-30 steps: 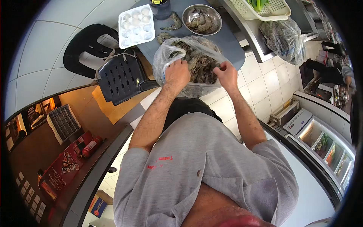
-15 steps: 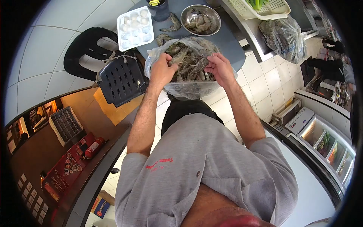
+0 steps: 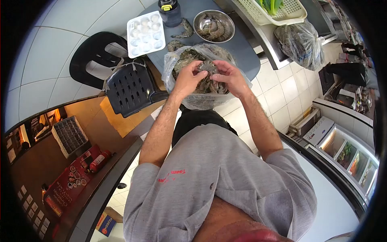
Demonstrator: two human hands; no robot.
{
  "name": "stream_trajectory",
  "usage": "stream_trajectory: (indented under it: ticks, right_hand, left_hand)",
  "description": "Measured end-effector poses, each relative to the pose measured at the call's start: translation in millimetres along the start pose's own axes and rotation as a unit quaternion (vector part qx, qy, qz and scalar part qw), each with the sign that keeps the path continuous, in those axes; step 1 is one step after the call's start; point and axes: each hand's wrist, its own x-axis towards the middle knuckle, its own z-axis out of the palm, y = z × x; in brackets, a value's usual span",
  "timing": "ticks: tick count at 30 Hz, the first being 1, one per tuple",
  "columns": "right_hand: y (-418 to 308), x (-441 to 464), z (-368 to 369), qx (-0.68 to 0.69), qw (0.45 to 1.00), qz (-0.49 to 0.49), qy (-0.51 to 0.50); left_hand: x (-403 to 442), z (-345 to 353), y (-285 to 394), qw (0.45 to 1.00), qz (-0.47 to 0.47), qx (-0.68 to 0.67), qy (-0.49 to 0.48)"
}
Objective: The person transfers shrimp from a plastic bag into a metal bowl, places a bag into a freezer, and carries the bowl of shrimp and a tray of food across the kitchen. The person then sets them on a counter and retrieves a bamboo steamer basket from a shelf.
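A clear plastic bag [image 3: 201, 101] full of raw grey-brown shrimp lies open at the near edge of the grey table. Over its mouth, my left hand [image 3: 188, 80] and my right hand [image 3: 230, 78] meet with fingers closed from either side on a shrimp [image 3: 208, 68]. Part of that shrimp is hidden behind my thumbs and fingers. Farther back, a steel bowl [image 3: 223, 38] contains several shrimp. One loose shrimp [image 3: 186, 29] rests on the table, left of the bowl, and another [image 3: 175, 45] is close to the bag's far left edge.
A white tray [image 3: 146, 34] with round pale items in compartments is at the table's left, beside a dark bottle [image 3: 171, 15]. A black plastic chair [image 3: 130, 86] stands left. At right are a cream basket [image 3: 278, 17] with greens and a knotted plastic bag [image 3: 302, 43].
My hands were apart at the two sides of the bag's shrimp. Now they have come together over the middle, with a shrimp between their fingers.
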Motion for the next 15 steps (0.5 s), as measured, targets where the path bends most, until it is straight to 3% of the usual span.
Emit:
stream_trajectory:
  ticks: [2,3,5,6,7,9,11,12,14,15]
  right_hand:
    - [-6,3,-7,-0.213,0.977,0.011,0.009]
    - [-11,5,-5,-0.211,0.977,0.013,0.011]
    - [-20,12,1,-0.254,0.967,0.017,0.012]
    - [-18,17,3,-0.233,0.971,-0.042,0.02]
    - [-15,21,4,-0.232,0.972,-0.039,0.023]
    - [-9,24,6,-0.368,0.899,-0.214,0.104]
    - [-6,3,6,-0.432,0.868,-0.215,0.115]
    - [4,-8,-1,-0.465,0.858,-0.202,0.08]
    - [26,-33,-17,-0.552,0.821,-0.146,0.013]
    - [35,-46,-23,-0.602,0.791,-0.103,-0.018]
  left_hand:
    - [4,-5,-15,0.999,0.006,0.038,0.001]
    - [5,-5,-20,0.997,0.013,0.077,0.004]
    - [-5,1,-15,0.998,0.038,0.032,0.046]
    - [-9,3,-13,0.976,0.115,0.138,0.12]
    - [-14,5,-11,0.932,0.19,0.24,0.193]
    - [-33,13,-8,0.944,0.183,0.226,0.152]
    - [-52,22,-9,0.907,0.185,0.377,-0.016]
    - [-59,25,-10,0.908,0.182,0.376,-0.016]
    - [-70,33,-14,0.861,0.136,0.441,-0.216]
    - [-76,36,-15,0.862,0.135,0.438,-0.218]
